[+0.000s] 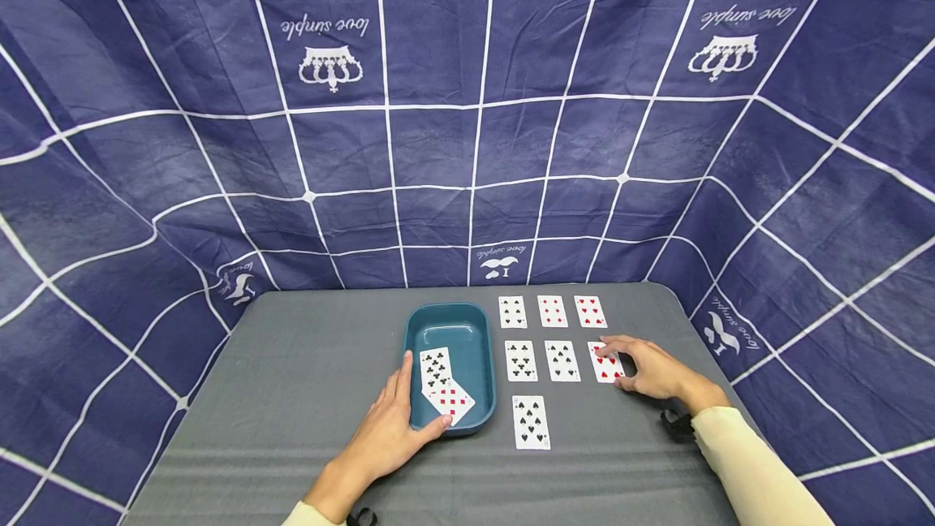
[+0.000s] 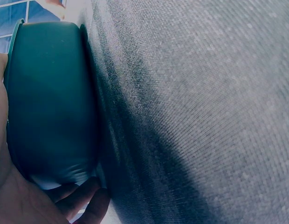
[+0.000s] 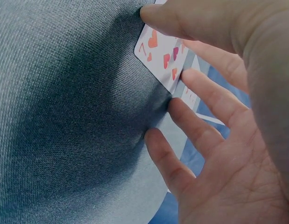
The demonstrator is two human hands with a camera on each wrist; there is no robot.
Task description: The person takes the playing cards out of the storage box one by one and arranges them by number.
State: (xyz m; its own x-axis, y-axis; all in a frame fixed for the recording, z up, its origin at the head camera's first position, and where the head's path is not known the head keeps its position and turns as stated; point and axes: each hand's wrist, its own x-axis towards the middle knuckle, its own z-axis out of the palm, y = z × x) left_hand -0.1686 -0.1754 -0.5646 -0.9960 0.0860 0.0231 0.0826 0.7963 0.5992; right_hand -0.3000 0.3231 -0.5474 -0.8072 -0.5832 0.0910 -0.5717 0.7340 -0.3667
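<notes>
My left hand (image 1: 389, 427) holds the near left corner of a blue-green rectangular tray (image 1: 487, 347), thumb at the near rim and fingers along the left side. In the left wrist view, fingers (image 2: 79, 198) curl beside the tray's outer wall (image 2: 51, 102). A clubs card (image 1: 436, 368) lies inside, partly covered by a diamonds card (image 1: 451, 403). Over at the right, my right hand (image 1: 652, 369) spans the seven of hearts (image 3: 156, 53), thumb and index finger touching it near its edges. The other fingers are spread over the grey cloth. That card looks flat on the table.
Face-up cards lie in rows right of the tray: black-suit (image 1: 513, 312), diamonds (image 1: 552, 311) and hearts (image 1: 590, 312) at the back; clubs (image 1: 521, 361) and spades (image 1: 562, 361) in the middle; spades (image 1: 531, 422) nearest. Blue gridded curtains (image 1: 438, 144) surround the grey table (image 1: 307, 364).
</notes>
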